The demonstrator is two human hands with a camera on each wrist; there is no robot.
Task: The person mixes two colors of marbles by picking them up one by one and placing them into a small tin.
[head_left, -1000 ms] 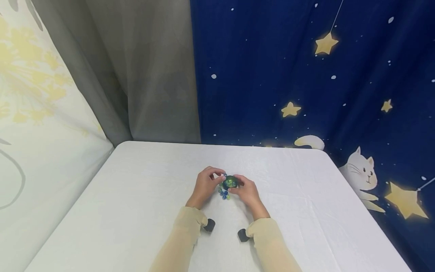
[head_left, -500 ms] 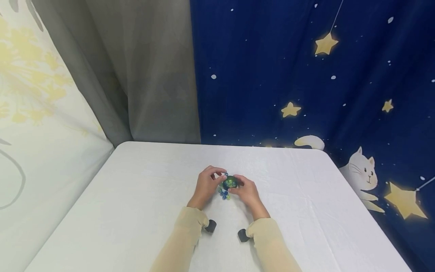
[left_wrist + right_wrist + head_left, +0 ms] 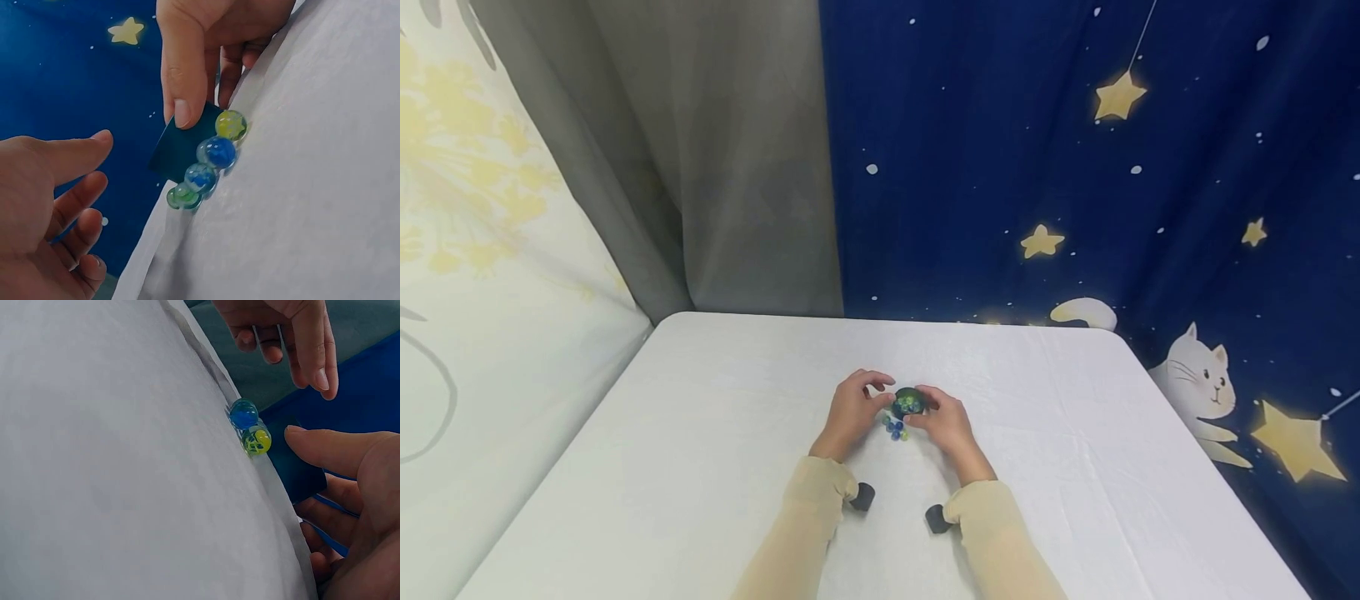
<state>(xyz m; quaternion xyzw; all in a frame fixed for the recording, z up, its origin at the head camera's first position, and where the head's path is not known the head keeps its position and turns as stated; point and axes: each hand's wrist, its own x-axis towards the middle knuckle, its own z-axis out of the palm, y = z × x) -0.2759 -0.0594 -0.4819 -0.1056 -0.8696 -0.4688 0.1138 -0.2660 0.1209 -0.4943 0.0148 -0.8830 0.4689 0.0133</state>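
Observation:
A small dark green cup (image 3: 181,153) stands on the white table with several marbles inside it, seen from above in the head view. My right hand (image 3: 949,421) grips it, the thumb on the near side and the fingers round the far side. Just left of the cup hovers my left hand (image 3: 852,407), its thumb and fingers apart with nothing between them. Several glass marbles (image 3: 896,429) lie on the table close in front of the cup. Among them the left wrist view shows a yellow marble (image 3: 230,125) and a blue marble (image 3: 220,152).
The white-covered table (image 3: 715,433) reaches back to a grey curtain (image 3: 752,167) and a dark blue curtain (image 3: 962,167) with stars. Each sleeve carries a black wrist piece, such as the right one (image 3: 937,519).
The left hand held a marble over the cup's rim and let it go. That hand has since drawn slightly left, its fingers empty. The right hand stays on the cup.

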